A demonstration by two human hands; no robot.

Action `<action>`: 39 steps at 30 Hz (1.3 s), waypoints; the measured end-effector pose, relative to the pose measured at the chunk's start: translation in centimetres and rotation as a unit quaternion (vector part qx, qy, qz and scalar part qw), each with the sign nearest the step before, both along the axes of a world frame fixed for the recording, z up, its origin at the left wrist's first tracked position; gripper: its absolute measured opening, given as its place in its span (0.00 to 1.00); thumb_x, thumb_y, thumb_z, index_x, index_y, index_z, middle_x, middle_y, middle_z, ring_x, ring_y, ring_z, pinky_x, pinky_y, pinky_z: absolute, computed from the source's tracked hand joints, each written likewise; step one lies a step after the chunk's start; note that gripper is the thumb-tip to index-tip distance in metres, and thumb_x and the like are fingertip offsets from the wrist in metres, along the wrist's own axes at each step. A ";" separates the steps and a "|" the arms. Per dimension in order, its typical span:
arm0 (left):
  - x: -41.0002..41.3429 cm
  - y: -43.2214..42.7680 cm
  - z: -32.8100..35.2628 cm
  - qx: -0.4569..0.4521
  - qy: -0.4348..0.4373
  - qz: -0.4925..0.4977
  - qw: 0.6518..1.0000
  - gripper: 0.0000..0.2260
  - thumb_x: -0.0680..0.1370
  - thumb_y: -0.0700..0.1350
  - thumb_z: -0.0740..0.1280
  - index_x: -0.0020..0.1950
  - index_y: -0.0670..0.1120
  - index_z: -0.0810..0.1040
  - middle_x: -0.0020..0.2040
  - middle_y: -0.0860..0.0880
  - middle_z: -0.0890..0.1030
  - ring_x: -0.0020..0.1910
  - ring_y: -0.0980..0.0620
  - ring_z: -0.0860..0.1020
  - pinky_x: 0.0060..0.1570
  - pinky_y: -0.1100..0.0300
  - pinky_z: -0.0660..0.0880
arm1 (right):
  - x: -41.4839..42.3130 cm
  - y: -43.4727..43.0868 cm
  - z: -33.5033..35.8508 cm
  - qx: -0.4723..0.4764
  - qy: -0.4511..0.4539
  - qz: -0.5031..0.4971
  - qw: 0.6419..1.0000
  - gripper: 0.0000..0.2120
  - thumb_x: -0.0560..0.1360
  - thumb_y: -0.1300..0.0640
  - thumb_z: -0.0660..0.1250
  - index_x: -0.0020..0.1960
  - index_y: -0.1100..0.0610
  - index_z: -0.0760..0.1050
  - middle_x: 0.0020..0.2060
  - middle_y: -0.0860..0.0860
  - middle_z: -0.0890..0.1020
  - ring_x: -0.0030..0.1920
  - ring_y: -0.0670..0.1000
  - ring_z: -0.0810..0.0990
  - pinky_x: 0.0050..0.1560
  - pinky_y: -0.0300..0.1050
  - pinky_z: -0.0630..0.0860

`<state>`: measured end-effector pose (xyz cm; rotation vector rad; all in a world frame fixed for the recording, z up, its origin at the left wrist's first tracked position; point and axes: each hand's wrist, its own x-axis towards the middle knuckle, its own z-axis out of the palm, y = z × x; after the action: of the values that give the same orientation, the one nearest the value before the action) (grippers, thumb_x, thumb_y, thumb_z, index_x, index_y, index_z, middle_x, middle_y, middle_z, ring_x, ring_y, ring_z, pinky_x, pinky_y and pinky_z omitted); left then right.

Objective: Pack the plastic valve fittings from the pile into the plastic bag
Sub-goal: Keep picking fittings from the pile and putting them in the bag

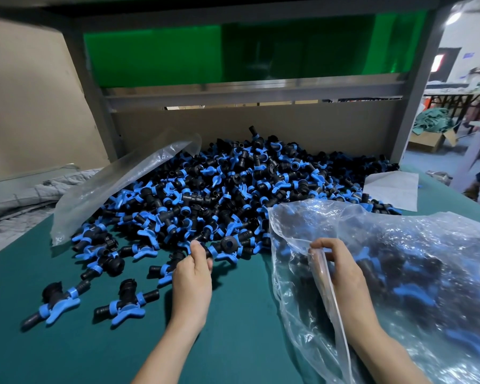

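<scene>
A big pile of black valve fittings (pixel 233 184) with blue handles covers the middle of the green table (pixel 233 328). My left hand (pixel 193 275) reaches into the pile's near edge and its fingers curl round a fitting (pixel 208 252) there. On the right lies a clear plastic bag (pixel 399 273) holding several fittings. My right hand (pixel 341 270) pinches the bag's open rim and holds the mouth toward the pile.
Two loose fittings (pixel 122 303) lie near the table's front left. Another clear bag (pixel 117 187) lies over the pile's left side, and a white sheet (pixel 391 189) lies at the right. A grey frame with a green panel (pixel 205 56) stands behind the pile.
</scene>
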<state>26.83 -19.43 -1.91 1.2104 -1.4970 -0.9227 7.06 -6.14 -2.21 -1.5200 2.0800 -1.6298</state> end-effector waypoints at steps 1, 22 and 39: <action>0.0 0.0 0.0 0.003 0.002 0.006 1.000 0.27 0.84 0.57 0.49 0.29 0.47 0.69 0.22 0.57 0.71 0.21 0.58 0.66 0.28 0.57 0.61 | 0.0 0.0 0.0 -0.001 0.000 0.000 1.000 0.21 0.75 0.66 0.66 0.55 0.41 0.70 0.43 0.40 0.79 0.34 0.45 0.75 0.31 0.36 0.70; 0.0 0.2 0.4 0.161 0.272 -0.255 0.914 0.13 0.75 0.44 0.67 0.59 0.45 0.80 0.44 0.51 0.81 0.43 0.58 0.77 0.46 0.60 0.73 | -0.1 0.0 -0.1 0.005 0.008 0.003 1.000 0.24 0.75 0.68 0.66 0.55 0.39 0.69 0.43 0.40 0.79 0.36 0.45 0.76 0.32 0.35 0.71; 0.0 1.0 0.0 0.144 0.208 -0.359 0.898 0.20 0.69 0.40 0.72 0.61 0.39 0.77 0.50 0.45 0.79 0.46 0.50 0.73 0.47 0.58 0.73 | -0.3 -0.1 -0.3 0.001 -0.005 0.006 1.000 0.21 0.76 0.66 0.65 0.55 0.39 0.70 0.42 0.41 0.79 0.36 0.47 0.77 0.33 0.41 0.72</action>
<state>26.79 -18.47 -1.95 0.5580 -1.4872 -1.8232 6.80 -6.23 -2.52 -1.5159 2.0635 -1.6273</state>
